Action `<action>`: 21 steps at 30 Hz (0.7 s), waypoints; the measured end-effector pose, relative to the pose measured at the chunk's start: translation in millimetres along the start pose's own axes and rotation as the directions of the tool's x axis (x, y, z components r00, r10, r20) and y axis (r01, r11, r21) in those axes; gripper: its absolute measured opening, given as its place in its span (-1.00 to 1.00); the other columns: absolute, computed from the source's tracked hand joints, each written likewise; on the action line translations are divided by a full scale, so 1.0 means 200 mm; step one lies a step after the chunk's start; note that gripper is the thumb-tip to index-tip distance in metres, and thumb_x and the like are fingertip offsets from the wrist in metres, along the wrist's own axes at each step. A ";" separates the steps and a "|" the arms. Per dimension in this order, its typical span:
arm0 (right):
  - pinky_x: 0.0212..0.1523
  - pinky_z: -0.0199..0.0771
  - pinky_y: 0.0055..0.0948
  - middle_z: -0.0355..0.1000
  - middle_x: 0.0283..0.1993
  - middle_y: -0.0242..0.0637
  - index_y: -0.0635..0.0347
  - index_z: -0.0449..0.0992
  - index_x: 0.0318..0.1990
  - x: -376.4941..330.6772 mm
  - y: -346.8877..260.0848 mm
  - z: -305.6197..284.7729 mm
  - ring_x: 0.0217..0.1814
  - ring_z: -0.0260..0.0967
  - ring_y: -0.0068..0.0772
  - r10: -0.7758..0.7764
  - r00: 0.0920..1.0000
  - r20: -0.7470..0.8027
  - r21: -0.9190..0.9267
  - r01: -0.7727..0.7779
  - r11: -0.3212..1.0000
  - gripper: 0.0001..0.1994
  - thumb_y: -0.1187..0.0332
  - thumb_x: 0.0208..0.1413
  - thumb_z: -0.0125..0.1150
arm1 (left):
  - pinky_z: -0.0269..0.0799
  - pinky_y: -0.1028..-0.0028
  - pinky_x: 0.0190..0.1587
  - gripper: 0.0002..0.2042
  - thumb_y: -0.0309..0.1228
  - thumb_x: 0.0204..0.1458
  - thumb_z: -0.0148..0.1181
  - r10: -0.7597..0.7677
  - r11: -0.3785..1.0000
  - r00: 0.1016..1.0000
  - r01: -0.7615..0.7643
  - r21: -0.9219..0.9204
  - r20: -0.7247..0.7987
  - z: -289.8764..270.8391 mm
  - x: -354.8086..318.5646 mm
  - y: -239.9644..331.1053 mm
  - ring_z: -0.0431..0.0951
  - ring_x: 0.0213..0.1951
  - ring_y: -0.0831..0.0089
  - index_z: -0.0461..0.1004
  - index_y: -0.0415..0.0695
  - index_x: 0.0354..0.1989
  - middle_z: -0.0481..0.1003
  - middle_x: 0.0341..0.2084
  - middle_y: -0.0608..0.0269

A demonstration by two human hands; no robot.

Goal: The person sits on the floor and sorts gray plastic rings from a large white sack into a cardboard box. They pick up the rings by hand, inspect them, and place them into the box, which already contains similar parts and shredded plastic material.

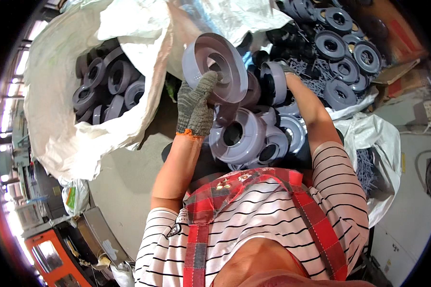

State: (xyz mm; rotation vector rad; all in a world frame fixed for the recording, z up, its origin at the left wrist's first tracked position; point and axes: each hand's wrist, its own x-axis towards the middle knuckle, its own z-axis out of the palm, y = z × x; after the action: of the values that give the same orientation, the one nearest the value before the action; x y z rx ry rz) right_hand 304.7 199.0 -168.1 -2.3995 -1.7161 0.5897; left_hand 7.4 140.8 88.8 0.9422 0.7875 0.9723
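My left hand (196,103), in a grey knitted glove with an orange cuff, is closed round a grey plastic flanged ring fitting (237,67). The fitting is tilted, showing its wide rim and stepped round opening. Farther right, my right hand (288,71) reaches forward to the edge of an upright grey ring (278,83) with a dark inside. Its fingers are mostly hidden behind that ring, so its grip does not show. Several more grey fittings (239,148) lie piled close to my apron, below both hands.
At the left stands a big white woven sack (48,115) holding several grey fittings (117,76). Grey rings and screw-like pieces (309,71) are heaped at the far right. A smaller white sack (385,143) of thin grey pieces sits at my right, and an orange machine (48,256) at lower left.
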 end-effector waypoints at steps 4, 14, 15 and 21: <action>0.03 0.28 -0.18 0.36 -0.06 0.03 0.17 0.44 -0.13 0.03 0.08 -0.03 0.04 0.29 -0.01 0.030 0.999 -0.040 -0.067 -0.033 0.997 -0.67 0.20 -0.01 -0.02 | 0.42 0.51 -0.28 -0.65 -0.42 -0.06 0.18 0.050 0.999 0.998 -0.050 0.004 -0.042 -0.05 -0.02 0.03 0.47 -0.29 0.49 0.34 -0.21 -0.08 0.45 -0.29 0.24; 0.05 0.27 -0.33 0.30 0.04 -0.11 0.18 0.40 -0.08 -0.97 -0.62 -0.88 0.07 0.25 -0.14 -0.604 0.650 -0.461 0.091 0.712 0.697 -0.50 0.17 -0.23 0.33 | 0.47 0.41 -0.25 -0.72 -0.29 -0.03 0.14 -0.272 0.895 0.959 0.284 -0.345 0.085 0.10 -0.07 -0.07 0.49 -0.31 0.39 0.41 -0.19 -0.19 0.46 -0.32 0.18; 0.05 0.26 -0.32 0.29 0.04 -0.10 0.17 0.38 -0.06 -1.01 -0.64 -0.90 0.07 0.25 -0.12 -0.581 0.656 -0.482 0.101 0.700 0.707 -0.48 0.18 -0.23 0.32 | 0.47 0.44 -0.30 -0.72 -0.27 -0.04 0.15 -0.251 0.909 0.960 0.277 -0.311 0.123 0.11 -0.09 -0.07 0.49 -0.35 0.42 0.43 -0.18 -0.22 0.46 -0.36 0.21; 0.05 0.24 -0.24 0.25 -0.04 0.03 0.22 0.24 0.03 -1.18 -0.85 -1.05 0.03 0.21 -0.01 -0.534 0.791 -0.298 -0.065 0.541 0.838 -0.34 0.21 -0.32 0.30 | 0.23 0.63 -0.58 -0.81 -0.31 -0.04 0.15 -0.094 0.996 0.981 0.092 0.015 0.170 0.03 -0.17 -0.07 0.36 -0.60 0.64 0.47 -0.15 -0.32 0.43 -0.57 0.37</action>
State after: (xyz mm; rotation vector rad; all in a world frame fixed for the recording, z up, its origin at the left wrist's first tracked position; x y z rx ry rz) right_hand 171.4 61.8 134.5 -1.7207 -2.0855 0.1403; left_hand 3.3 103.8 83.3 0.9727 0.6847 0.7965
